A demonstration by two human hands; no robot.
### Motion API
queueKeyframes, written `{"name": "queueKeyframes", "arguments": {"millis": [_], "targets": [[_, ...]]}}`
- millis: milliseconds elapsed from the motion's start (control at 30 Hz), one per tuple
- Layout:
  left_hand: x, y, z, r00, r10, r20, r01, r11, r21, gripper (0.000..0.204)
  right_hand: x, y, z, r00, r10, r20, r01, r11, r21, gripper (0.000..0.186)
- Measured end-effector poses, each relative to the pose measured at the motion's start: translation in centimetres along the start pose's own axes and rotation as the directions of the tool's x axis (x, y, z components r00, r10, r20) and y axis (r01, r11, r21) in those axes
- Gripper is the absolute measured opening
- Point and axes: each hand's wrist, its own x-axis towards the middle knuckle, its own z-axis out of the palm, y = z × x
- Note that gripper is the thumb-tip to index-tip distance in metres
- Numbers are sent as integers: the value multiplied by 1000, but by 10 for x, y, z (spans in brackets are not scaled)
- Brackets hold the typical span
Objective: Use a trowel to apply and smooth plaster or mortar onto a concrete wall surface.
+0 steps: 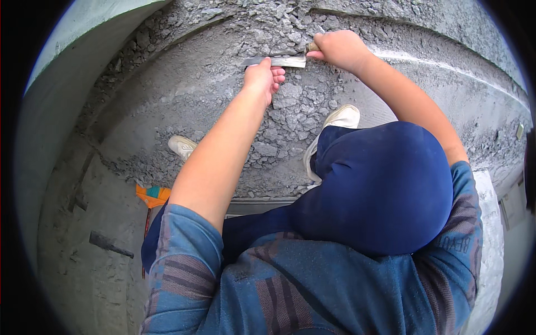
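A flat-bladed trowel point(291, 62) is held crosswise over the rubble, its pale blade reaching left from a short wooden handle. My right hand point(339, 49) is closed around that handle, mostly covering it. At the blade's left part, my left hand point(266, 76) pinches it, thumb on the upper face and fingers curled below. Broken grey rubble point(290, 111) lies beneath and in front of both hands. How firmly the left fingers press on the blade cannot be made out.
Rough grey wall point(424, 50) rises ahead, with a pale line along it. A curved smooth panel point(84, 61) stands at the left. My white shoes point(182, 146) are planted on either side of the rubble. An orange and green object point(152, 195) and a dark flat strip point(110, 244) lie at left.
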Motion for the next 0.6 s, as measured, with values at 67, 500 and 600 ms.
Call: {"name": "queueKeyframes", "arguments": {"millis": [67, 500, 600], "targets": [[1, 7, 11, 999, -6, -35, 6, 1000, 4, 32, 0, 9, 6, 1000, 20, -23, -19, 1000, 19, 53], [14, -6, -20, 987, 96, 127, -90, 995, -51, 30, 6, 25, -13, 786, -48, 616, -452, 635, 626, 24], [18, -5, -17, 968, 95, 231, -77, 993, -85, 30, 17, 34, -15, 751, -38, 659, -500, 620, 605, 23]]}}
